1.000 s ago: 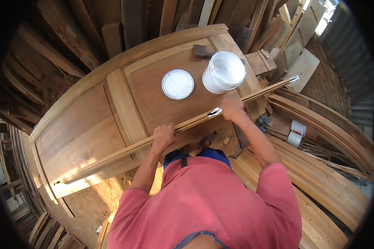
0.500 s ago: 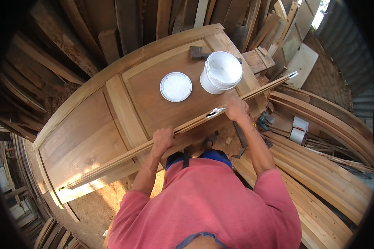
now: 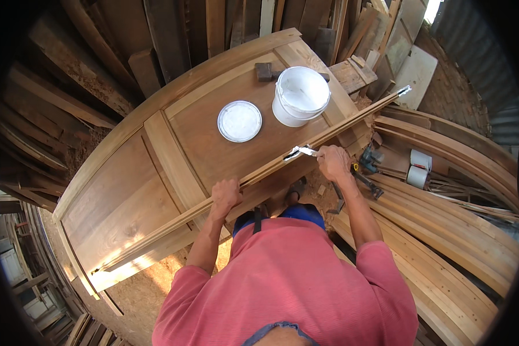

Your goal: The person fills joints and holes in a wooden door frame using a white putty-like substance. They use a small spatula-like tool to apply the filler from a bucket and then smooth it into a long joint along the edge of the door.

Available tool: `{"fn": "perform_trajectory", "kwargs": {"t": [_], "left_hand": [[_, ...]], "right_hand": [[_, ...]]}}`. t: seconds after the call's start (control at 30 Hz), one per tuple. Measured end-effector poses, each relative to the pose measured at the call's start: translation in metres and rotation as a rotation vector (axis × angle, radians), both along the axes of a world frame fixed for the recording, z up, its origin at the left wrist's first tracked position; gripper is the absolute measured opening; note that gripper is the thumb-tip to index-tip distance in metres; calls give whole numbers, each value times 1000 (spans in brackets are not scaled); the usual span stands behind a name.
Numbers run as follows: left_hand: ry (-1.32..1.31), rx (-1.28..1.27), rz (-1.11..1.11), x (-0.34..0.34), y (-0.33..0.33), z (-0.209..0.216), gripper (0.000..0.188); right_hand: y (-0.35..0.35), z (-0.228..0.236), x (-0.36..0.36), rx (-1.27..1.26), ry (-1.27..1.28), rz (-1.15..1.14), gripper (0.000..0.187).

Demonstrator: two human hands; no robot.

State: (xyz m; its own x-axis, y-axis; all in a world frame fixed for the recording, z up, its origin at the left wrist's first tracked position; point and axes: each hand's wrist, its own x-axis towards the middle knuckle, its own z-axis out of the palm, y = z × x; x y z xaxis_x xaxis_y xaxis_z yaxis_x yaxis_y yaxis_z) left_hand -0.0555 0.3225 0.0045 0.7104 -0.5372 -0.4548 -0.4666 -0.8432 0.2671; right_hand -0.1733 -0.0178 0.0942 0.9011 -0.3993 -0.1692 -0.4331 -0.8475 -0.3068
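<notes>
A long wooden door rail [image 3: 352,122] lies across a panelled wooden door [image 3: 181,132] in front of me. My left hand [image 3: 227,194] is closed around the rail's near middle. In my right hand [image 3: 334,163], the fingers pinch a small stick coated in white paste [image 3: 307,151]; whether it is a brush or a plain stick is not clear. Its tip touches a slot in the rail smeared with white. More white paste shows at the rail's far right end. Beyond my hands, a white bucket [image 3: 291,118] and its round lid [image 3: 240,121] stand on the door.
Behind the bucket lies a mallet [image 3: 265,72]. Upright boards [image 3: 167,34] lean along the back. Stacked planks [image 3: 432,230] fill the right, near a power tool [image 3: 370,157] and a white roll [image 3: 418,176]. A dark clamp-like bar [image 3: 336,199] hangs by my right forearm.
My right hand has drawn slightly down and turned, and more of the white-coated stick shows at the slot. The left hand keeps its hold on the rail. The whole view has shifted a little.
</notes>
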Motion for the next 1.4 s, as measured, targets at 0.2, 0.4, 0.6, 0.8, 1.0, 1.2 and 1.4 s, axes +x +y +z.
{"fn": "perform_trajectory", "kwargs": {"t": [0.2, 0.4, 0.6, 0.8, 1.0, 1.2, 1.4], "left_hand": [[-21, -12, -33, 1, -1, -1, 22], [6, -3, -34, 3, -1, 6, 24], [-11, -2, -36, 3, -2, 2, 26], [-54, -57, -28, 1, 4, -8, 25], [-37, -36, -36, 0, 2, -3, 25], [-28, -23, -29, 0, 2, -3, 25], [9, -12, -50, 4, -3, 2, 26]], "right_hand": [[2, -19, -37, 265, -226, -131, 17], [17, -17, -44, 483, -256, -234, 20], [15, -40, -48, 516, -261, -445, 19], [17, -57, -42, 652, -365, -508, 19], [34, -88, -48, 818, -341, -506, 20], [49, -60, -46, 895, -133, -420, 20], [43, -85, -51, 803, -268, -399, 21]]}}
